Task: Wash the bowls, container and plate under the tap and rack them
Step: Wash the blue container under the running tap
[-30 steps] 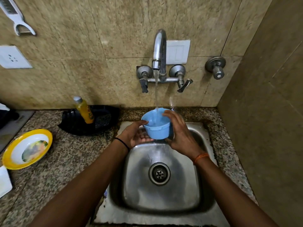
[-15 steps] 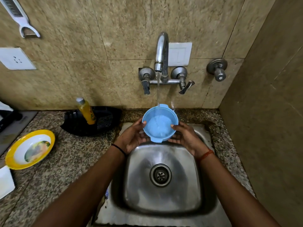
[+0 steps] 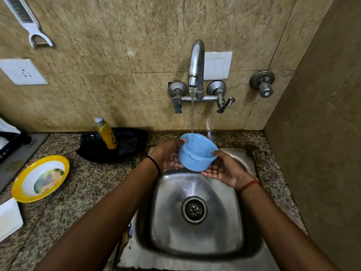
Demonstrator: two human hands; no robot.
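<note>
A small blue plastic bowl (image 3: 196,153) is held over the back of the steel sink (image 3: 197,249), mouth up and tilted slightly away. Water from the running tap (image 3: 196,63) falls into it near its far rim. My left hand (image 3: 169,153) grips the bowl's left side, thumb on the rim. My right hand (image 3: 224,169) cups it from the right and below, palm up, fingertip on the near rim. A yellow-rimmed plate (image 3: 40,178) with a picture in its centre lies on the counter at the left.
A black tray (image 3: 125,147) with a yellow bottle (image 3: 106,133) standing in it sits behind the counter, left of the sink. A white object (image 3: 8,220) lies by the plate. A side wall closes the right. A wall valve (image 3: 262,85) sticks out right of the tap.
The bowl has tipped from facing me back to mouth-up under the stream. My right hand has slid lower, under the bowl. The water stream is stronger than half a second ago.
</note>
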